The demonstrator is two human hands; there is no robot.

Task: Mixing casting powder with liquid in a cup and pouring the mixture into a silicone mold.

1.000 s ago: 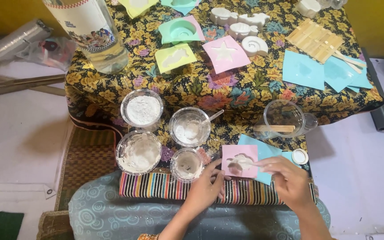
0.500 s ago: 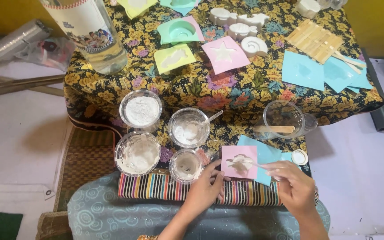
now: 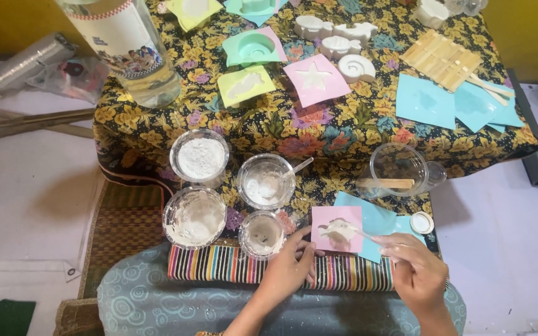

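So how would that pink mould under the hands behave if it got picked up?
The pink mould looks thin and sheet-like, so it would probably flex. Its cavity holds white fill, which might spill or crack. The left hand touches its edge, hinting it slides easily on the cloth.

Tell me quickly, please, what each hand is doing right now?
Left hand: fingers rest on the edge of the pink mould, steadying it.
Right hand: closed on a thin stick reaching into that mould.
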